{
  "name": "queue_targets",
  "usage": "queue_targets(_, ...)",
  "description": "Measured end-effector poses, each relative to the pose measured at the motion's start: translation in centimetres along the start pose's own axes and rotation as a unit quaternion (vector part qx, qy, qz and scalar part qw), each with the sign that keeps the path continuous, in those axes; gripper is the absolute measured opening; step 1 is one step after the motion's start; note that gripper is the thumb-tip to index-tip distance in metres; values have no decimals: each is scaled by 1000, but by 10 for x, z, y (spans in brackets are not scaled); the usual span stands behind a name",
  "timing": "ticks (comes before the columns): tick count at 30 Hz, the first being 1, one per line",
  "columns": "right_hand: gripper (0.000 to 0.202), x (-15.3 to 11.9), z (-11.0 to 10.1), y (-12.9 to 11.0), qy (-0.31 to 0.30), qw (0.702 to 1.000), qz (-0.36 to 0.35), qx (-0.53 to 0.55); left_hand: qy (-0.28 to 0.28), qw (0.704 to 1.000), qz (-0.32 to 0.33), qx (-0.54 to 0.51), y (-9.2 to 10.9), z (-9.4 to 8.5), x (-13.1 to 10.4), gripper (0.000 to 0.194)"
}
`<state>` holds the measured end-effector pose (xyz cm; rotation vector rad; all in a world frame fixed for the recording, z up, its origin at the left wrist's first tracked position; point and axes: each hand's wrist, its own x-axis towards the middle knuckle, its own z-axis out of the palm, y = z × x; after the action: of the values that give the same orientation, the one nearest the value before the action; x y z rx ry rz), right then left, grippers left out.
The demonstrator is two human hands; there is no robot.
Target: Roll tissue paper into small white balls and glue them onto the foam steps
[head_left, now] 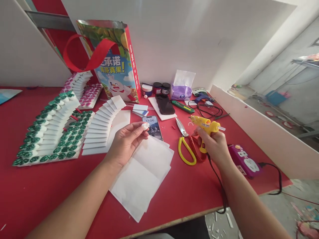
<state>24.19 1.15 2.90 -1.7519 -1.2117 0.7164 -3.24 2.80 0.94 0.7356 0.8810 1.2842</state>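
My left hand [129, 141] pinches a small crumpled white piece [145, 126], perhaps tissue, between thumb and fingers. It is held above the white tissue sheets [143, 172] that lie in a stack on the table. In my right hand [213, 144] is a yellow hot glue gun [204, 124], its nozzle pointing left and a clear glue stick showing at its back. Scissors [185, 142] with yellow and red handles lie just left of that hand. Beyond my left fingers rests a lit phone [152, 127].
A fan-shaped white staircase model [99, 127] and one edged with green rosettes [52, 132] stand left. Behind are a gift bag [117, 66], paint jars [157, 88], a purple tissue pack [181, 91], a green cutter [183, 107] and a dark phone [164, 104]. A purple power strip [244, 161] sits right.
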Motion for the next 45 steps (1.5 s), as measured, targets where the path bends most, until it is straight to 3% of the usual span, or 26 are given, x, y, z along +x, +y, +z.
queue_targets(6,47,20,-24,31,59,978,-5,-200,-3,1000,10,-12,-1,-2,2,25)
queue_targets(12,50,18,-26,32,60,946,-38,-316,2,1000,10,-18,-1,-3,2,26)
queue_targets(16,37,-8,-37,24,41,908,-60,-413,12,999,13,-30,0,-3,3,28)
queue_targets(20,37,-51,-45,6,73,855,-180,-481,19,999,13,-47,1,-3,3,30)
queue_targets(23,30,-66,-31,-11,0,856,-200,-476,18,999,17,-49,0,-3,3,29)
queue_targets(26,19,-58,-4,-23,-114,815,-136,-551,8,999,14,-41,-2,-3,3,28)
queue_targets(28,15,-49,13,-27,-144,795,-129,-575,0,999,11,-38,-2,-2,2,28)
queue_targets(33,14,-38,28,-34,-147,816,-70,-554,-7,999,24,-39,-1,-2,1,26)
queue_targets(39,14,-34,9,-30,-135,879,-5,-458,12,997,25,-66,1,-4,4,25)
queue_targets(41,20,-33,-2,-23,-129,919,29,-371,10,997,22,-72,2,-4,4,26)
queue_targets(43,22,-33,-11,-15,-154,964,76,-205,4,997,16,-74,2,-3,3,27)
queue_targets(45,28,-36,-15,-7,-180,979,88,-31,-4,997,10,-73,2,-1,1,27)
